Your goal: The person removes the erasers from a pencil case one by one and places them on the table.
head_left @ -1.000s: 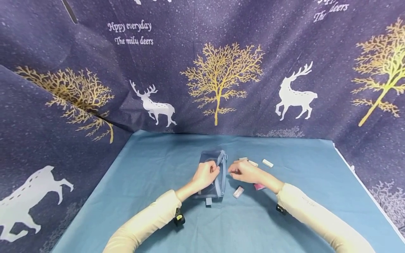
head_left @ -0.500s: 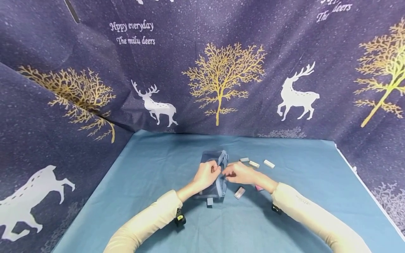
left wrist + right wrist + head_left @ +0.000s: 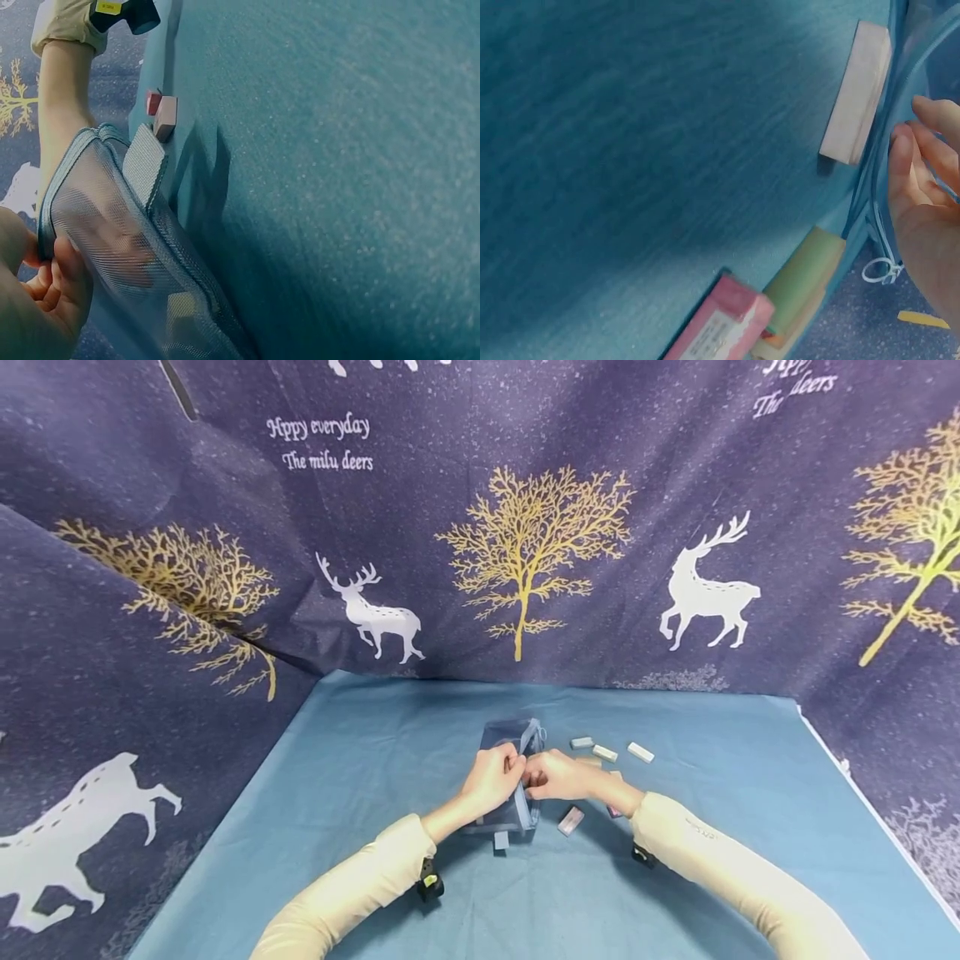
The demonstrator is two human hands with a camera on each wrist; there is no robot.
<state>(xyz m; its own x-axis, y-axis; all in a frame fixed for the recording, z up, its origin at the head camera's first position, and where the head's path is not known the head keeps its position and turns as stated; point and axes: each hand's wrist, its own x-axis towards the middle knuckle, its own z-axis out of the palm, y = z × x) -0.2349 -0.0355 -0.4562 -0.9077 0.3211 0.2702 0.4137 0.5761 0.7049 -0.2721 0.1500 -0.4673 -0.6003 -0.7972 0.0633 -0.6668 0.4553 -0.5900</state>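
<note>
A blue mesh zipper pouch (image 3: 495, 818) lies on the table, its zippered mouth facing right. My left hand (image 3: 492, 777) pinches the near side of that mouth between thumb and fingers; the left wrist view shows the zipper edge (image 3: 51, 202) in its grip. My right hand (image 3: 558, 776) has its fingers inside the mouth, and they show blurred through the mesh. In the right wrist view its fingers (image 3: 934, 112) are loosely bent, with nothing seen between them. A pale yellowish block (image 3: 181, 311) shows through the mesh low in the pouch.
Several small eraser-like blocks lie right of the pouch, including a white block (image 3: 641, 752), a pale yellow block (image 3: 604, 753), a grey block (image 3: 581, 743) and a pink-and-white block (image 3: 571, 820). The right wrist view shows a pink block (image 3: 724, 322) beside a green block (image 3: 806, 277).
My right hand has moved left from beside the blocks into the pouch mouth. My left hand keeps its pinch on the pouch edge. More blocks have come into sight behind the right hand.
</note>
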